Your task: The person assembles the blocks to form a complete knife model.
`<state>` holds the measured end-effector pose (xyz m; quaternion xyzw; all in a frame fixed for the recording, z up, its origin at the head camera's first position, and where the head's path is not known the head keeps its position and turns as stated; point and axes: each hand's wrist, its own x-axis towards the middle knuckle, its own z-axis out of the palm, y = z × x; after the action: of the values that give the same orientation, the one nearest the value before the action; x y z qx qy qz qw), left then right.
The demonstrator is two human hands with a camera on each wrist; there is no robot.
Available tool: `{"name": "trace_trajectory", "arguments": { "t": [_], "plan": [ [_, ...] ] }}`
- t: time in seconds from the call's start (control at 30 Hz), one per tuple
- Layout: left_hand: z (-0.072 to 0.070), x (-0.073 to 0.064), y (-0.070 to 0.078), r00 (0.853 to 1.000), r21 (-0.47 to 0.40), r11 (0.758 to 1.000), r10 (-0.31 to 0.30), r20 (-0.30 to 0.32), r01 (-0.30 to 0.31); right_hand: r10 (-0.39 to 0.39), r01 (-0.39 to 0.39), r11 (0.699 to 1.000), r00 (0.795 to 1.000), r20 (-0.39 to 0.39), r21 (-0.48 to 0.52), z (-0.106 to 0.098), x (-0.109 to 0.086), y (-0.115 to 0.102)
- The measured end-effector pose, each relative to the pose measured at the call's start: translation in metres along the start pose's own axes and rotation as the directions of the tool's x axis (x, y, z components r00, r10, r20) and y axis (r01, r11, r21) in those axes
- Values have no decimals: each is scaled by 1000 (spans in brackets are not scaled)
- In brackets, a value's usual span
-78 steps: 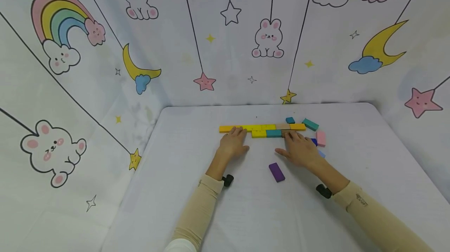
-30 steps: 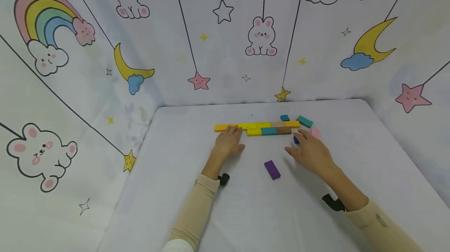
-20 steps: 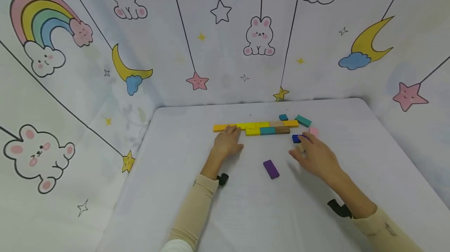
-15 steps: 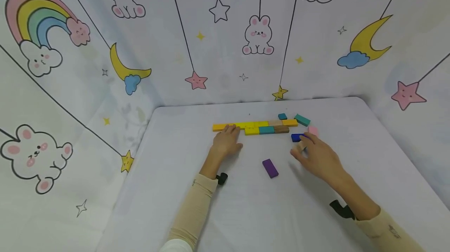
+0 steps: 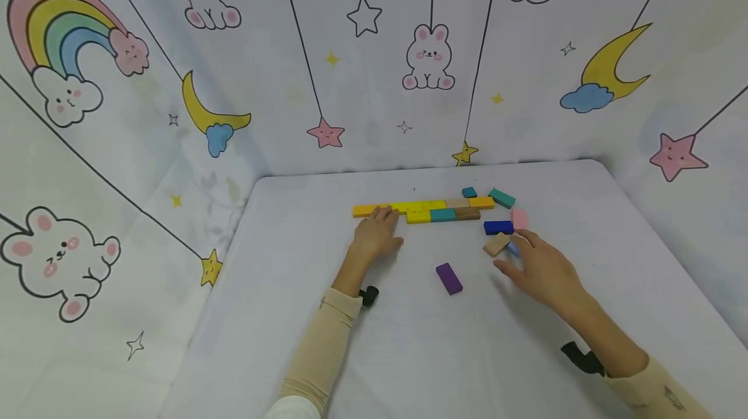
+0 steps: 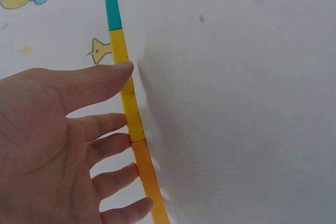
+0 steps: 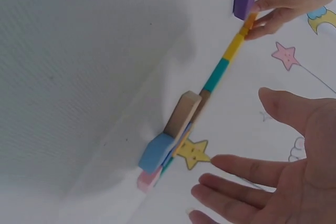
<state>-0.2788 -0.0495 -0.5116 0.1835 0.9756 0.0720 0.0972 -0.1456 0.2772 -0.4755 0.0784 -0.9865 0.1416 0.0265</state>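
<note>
Coloured wooden blocks lie in two rows on the table. The back row has orange blocks [image 5: 363, 210] at the left, yellow blocks [image 5: 409, 206], a tan block [image 5: 457, 203] and another orange one. In front sit a yellow block [image 5: 418, 217], a teal block [image 5: 442, 214] and a brown block [image 5: 467, 213]. My left hand [image 5: 374, 234] rests its fingertips at the orange and yellow blocks, fingers nearly straight. Holding nothing, my right hand [image 5: 546, 271] hovers with spread fingers beside a light wooden block [image 5: 496, 245] and a partly hidden light blue block [image 5: 513, 249].
Nearby lie a dark blue block [image 5: 498, 227], a pink block [image 5: 519, 219], a green block [image 5: 502, 197] and a small teal block [image 5: 469, 191]. A purple block [image 5: 448, 278] lies between the hands. A patterned cloth wall [image 5: 374, 94] rises behind the table.
My right hand has left the brown block and drawn back to the right, uncovering the dark blue and light wooden blocks. My left hand stays at the row. The head view has shifted slightly.
</note>
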Motion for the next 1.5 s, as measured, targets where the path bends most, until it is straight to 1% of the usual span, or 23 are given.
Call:
{"name": "trace_trajectory", "arguments": {
  "t": [0.2, 0.37, 0.47, 0.53, 0.77, 1.1, 1.37, 1.5],
  "plan": [
    [-2, -2, 1, 1000, -6, 1000, 10, -5, -10, 27, -27, 1000, 998, 51, 11, 4, -7, 7],
    [-2, -3, 1, 1000, 0, 1000, 3, -5, -3, 39, -40, 999, 995, 89, 17, 10, -12, 13],
    [-3, -3, 2, 1000, -8, 1000, 1, -7, -1, 39, -39, 999, 991, 126, 2, 14, -15, 16],
    [-3, -3, 2, 1000, -14, 1000, 2, -9, -3, 34, -33, 999, 990, 137, -8, 16, -16, 17],
    [-4, -4, 2, 1000, -21, 1000, 0, -9, -1, -4, 8, 1000, 995, 105, -31, 20, -18, 17],
    [-4, -2, 1, 1000, -11, 1000, -3, -7, 3, -2, 7, 998, 995, 99, -56, 21, -23, 9],
    [-2, -1, 1, 1000, -7, 1000, -9, -6, 9, -22, 28, 997, 996, 85, -68, 24, -29, 4],
    [-2, -1, 2, 1000, -15, 1000, 0, -3, 0, -30, 36, 997, 996, 82, -68, 26, -34, 0]
  ]
}}
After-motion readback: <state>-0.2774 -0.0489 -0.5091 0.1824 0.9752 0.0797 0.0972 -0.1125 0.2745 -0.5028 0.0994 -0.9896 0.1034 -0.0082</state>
